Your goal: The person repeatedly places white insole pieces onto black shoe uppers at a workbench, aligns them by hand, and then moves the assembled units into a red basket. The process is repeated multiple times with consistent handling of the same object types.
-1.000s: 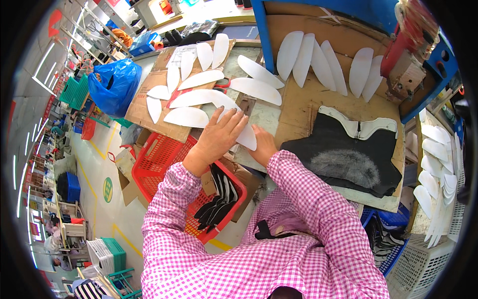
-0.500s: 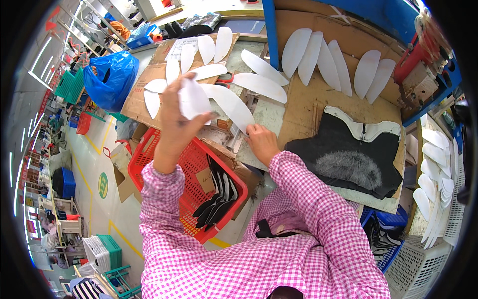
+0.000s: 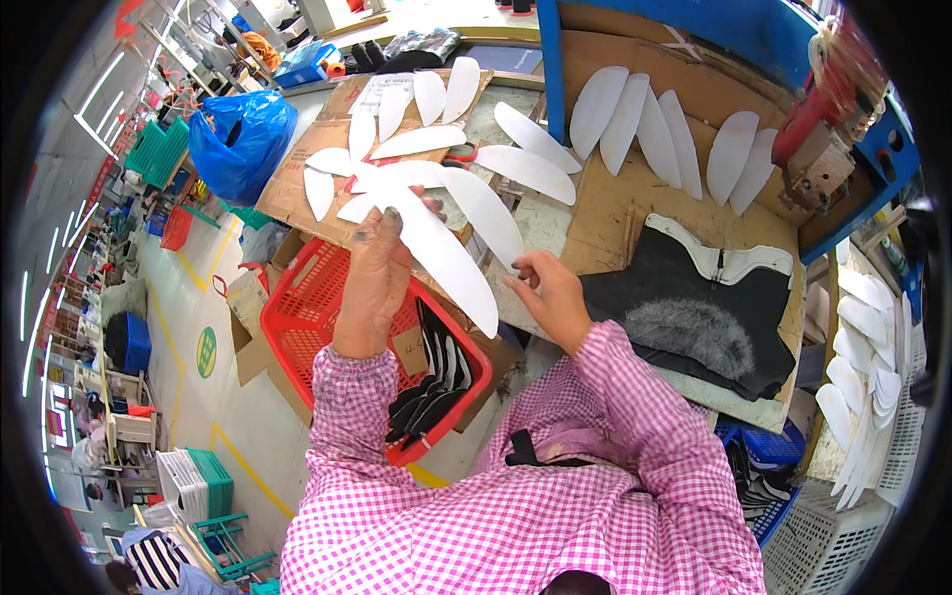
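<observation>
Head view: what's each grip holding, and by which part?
The left grip holds a long white piece near its upper end. The right grip is by the lower tip of a second white piece; any hold is unclear.

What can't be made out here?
All in the head view:
Left hand: partly hidden by the held white piece.
Right hand: contact with the nearest white piece too small to tell.
Blue bag: contents hidden by its plastic.
Red basket: inside partly hidden by the left sleeve.
Blue frame: top cut off by upper edge.
</observation>
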Tool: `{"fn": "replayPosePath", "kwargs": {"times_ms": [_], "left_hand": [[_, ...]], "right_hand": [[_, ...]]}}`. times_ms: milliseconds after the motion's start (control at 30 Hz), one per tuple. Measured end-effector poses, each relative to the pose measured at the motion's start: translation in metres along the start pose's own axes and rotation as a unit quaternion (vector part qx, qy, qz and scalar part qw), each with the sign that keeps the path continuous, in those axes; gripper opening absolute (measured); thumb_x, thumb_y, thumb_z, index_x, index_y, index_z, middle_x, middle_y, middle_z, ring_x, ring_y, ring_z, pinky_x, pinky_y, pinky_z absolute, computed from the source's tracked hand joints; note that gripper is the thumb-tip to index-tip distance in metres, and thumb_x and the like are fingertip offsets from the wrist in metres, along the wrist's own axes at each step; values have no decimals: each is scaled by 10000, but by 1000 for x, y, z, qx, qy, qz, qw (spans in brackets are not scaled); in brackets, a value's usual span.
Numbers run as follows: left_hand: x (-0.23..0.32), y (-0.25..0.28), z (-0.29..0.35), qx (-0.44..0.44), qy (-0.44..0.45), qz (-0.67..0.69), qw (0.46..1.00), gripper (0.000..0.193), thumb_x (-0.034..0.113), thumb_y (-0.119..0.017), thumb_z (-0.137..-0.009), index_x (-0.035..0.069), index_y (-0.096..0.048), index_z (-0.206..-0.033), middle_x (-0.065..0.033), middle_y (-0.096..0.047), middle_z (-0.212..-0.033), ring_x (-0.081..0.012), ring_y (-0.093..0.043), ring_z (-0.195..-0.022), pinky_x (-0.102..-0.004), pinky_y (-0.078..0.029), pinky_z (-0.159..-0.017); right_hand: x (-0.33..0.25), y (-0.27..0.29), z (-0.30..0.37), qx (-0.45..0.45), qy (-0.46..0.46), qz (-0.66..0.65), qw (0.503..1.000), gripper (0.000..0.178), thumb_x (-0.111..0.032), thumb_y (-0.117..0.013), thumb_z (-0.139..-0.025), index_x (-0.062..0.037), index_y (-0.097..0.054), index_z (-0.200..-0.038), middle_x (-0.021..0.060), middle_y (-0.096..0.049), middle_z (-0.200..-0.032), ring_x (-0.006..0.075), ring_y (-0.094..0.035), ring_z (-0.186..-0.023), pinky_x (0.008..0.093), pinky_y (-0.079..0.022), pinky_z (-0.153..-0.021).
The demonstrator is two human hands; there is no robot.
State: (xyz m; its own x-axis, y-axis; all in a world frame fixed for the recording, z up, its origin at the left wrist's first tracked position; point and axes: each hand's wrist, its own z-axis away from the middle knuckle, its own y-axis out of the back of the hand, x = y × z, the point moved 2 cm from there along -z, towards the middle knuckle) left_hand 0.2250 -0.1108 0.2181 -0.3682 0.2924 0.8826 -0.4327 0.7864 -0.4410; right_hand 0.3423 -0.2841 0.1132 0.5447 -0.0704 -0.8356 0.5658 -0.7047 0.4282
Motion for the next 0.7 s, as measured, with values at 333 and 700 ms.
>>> {"fn": "replayPosePath", "kwargs": {"times_ms": [333,700], "left_hand": [[-70,-47,9,-110,154,52,981,438,295,-629,-923,-19,-521,-1208,-88,-627,-1060,-186,-600,-1014,-329,-474,-922],[-108,-151,26,-475,346,-41,808,870,477,-791,-653,-59,-505,-1275,-112,-618,-1056,-205,-569,-1017,-333,-416,-953]], "right_hand": [[-68,96,63,-36,315,119,941,476,-228,-827,-610,-66,-601,-996,100,-605,-995,285,-602,-886,368,-502,-737],[-80,226,88,-155,45,3,987,1197,-450,-862,-599,-51,-186,-1504,185,-359,-1467,334,-370,-1330,423,-247,-1110]]}}
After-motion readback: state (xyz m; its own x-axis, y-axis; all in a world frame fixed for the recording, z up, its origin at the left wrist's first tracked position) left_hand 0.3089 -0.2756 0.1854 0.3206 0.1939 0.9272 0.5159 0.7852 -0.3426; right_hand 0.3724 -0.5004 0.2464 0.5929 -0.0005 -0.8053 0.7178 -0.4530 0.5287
